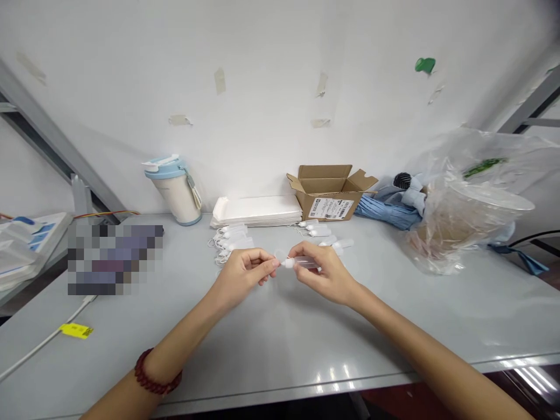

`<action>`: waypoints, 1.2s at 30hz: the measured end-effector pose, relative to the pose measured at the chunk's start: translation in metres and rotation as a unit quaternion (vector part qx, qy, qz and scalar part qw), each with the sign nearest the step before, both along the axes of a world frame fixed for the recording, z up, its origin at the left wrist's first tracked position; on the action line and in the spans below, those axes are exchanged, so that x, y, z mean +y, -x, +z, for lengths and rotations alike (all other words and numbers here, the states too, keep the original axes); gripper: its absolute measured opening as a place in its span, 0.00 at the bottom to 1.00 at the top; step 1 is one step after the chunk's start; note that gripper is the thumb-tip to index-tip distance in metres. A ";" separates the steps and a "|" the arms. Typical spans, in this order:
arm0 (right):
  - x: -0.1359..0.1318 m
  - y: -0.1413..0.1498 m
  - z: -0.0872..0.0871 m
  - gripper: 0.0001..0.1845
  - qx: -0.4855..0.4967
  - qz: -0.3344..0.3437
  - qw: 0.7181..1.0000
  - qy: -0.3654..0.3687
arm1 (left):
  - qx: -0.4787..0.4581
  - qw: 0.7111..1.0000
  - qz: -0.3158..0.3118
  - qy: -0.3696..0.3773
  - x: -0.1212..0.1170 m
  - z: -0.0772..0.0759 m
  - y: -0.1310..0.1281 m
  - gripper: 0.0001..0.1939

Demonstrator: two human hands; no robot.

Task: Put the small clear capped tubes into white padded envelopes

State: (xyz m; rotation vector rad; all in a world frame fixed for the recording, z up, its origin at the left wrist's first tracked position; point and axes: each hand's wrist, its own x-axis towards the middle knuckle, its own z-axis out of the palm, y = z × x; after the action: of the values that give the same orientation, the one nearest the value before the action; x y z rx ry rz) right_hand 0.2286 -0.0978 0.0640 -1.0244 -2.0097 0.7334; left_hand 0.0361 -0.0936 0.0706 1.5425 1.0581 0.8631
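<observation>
A small translucent squeeze bottle point(306, 263) with a white nozzle end lies sideways in my right hand point(328, 273), its fingers closed around the body. The nozzle points left, toward my left hand point(245, 272). Thumb and forefinger of that hand are pinched together at the bottle's tip, and what they hold is too small to make out. A faint clear loop shows just above the tip. Behind my left hand lies a cluster of similar bottles point(235, 238) with white strings. More small bottles point(319, 232) lie behind my right hand.
On the grey table point(271, 350) stand a tumbler point(177, 192), a stack of white flat boxes point(258, 211) and an open cardboard box point(330, 201). Blue cloth point(389, 210) and a plastic-wrapped spool point(464, 221) are at right. A white cable point(39, 348) runs at left.
</observation>
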 end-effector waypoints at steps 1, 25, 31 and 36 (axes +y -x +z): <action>0.000 0.000 0.000 0.08 -0.002 0.000 1.000 0.000 | -0.001 1.000 0.012 -0.005 -0.002 -0.001 -0.002 0.12; 0.022 -0.018 0.000 0.09 -0.054 -0.033 0.995 -0.077 | 0.114 0.993 0.000 -0.027 0.027 0.019 0.047 0.12; 0.034 -0.028 -0.004 0.04 -0.097 -0.079 0.984 -0.127 | 0.194 0.979 -0.062 0.015 0.038 0.026 0.087 0.12; 0.029 -0.022 -0.006 0.06 -0.141 -0.052 0.975 -0.165 | 0.233 0.970 -0.064 0.031 0.043 0.017 0.094 0.14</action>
State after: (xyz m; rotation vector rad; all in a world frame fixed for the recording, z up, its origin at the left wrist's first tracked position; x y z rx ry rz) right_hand 0.2503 -0.0691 0.0577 -1.0681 -2.2039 0.1935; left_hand -0.0582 -0.0505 0.0881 1.7849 1.2843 0.3794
